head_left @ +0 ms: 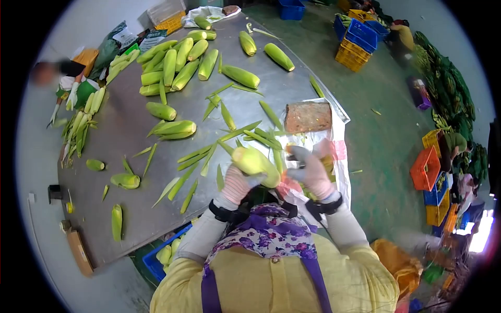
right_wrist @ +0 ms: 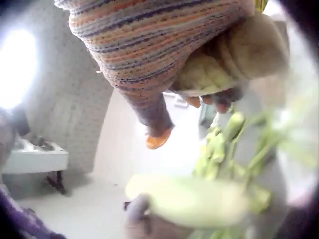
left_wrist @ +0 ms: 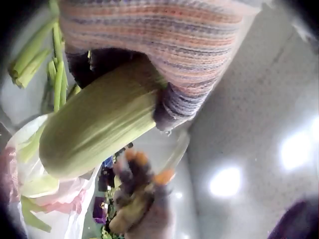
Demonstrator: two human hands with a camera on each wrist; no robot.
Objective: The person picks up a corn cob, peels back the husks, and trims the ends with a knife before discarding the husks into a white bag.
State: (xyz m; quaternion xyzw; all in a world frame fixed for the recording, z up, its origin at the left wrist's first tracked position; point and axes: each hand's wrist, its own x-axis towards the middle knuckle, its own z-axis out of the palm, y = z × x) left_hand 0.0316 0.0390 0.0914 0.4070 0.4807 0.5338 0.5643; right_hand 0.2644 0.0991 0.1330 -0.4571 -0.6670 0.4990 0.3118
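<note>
An ear of corn in its pale green husk (head_left: 257,164) lies in my left hand (head_left: 237,185), which wears a striped knit glove. In the left wrist view, gloved fingers wrap one end of the corn (left_wrist: 94,129), and its other end points out over white and pink sacking. Beside it, my right hand (head_left: 315,177) is apart from the corn, with orange fingertips bare of the glove. Across its palm, the right wrist view has a stubby tan and yellowish thing (right_wrist: 256,47), its fingers curled beneath; I cannot tell its kind.
Loose husk leaves (head_left: 193,156) lie left of the hands on the metal table (head_left: 130,208). Beyond is a pile of husked-on corn ears (head_left: 175,62). A brick (head_left: 308,117) rests on the white sack (head_left: 340,172) at the right edge. A blue crate (head_left: 154,261) stands below.
</note>
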